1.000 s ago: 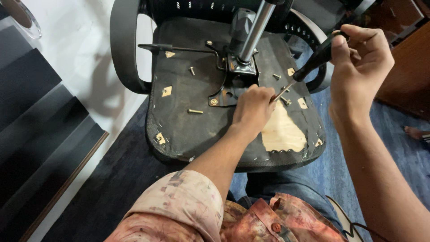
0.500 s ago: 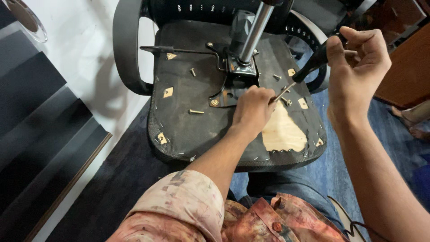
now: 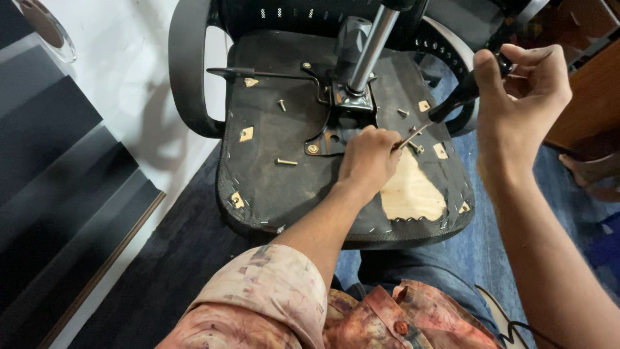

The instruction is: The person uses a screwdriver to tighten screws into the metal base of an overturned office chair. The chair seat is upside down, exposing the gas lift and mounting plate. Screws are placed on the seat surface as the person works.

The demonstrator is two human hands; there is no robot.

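Observation:
An office chair lies upturned, its black seat underside (image 3: pixel 278 174) facing me, with a chrome gas cylinder (image 3: pixel 371 48) rising from a metal mounting plate (image 3: pixel 345 106). My right hand (image 3: pixel 520 97) grips the black handle of a screwdriver (image 3: pixel 462 97) whose shaft slants down to the seat. My left hand (image 3: pixel 368 158) rests on the seat by the plate, fingers pinched at the screwdriver tip; what they hold is hidden. Loose bolts (image 3: pixel 286 162) lie on the underside. A patch of bare plywood (image 3: pixel 410 194) shows where the fabric is torn.
Black armrests (image 3: pixel 187 71) curve at both sides of the seat. Dark steps (image 3: pixel 58 194) run down the left over a white floor. A wooden cabinet (image 3: pixel 591 90) stands at the right. Blue carpet (image 3: pixel 491 258) lies under the chair, and my knees are below.
My right hand has shifted slightly on the screwdriver handle, as if turning it. My left hand stays pinched at the tip. The chair has not moved.

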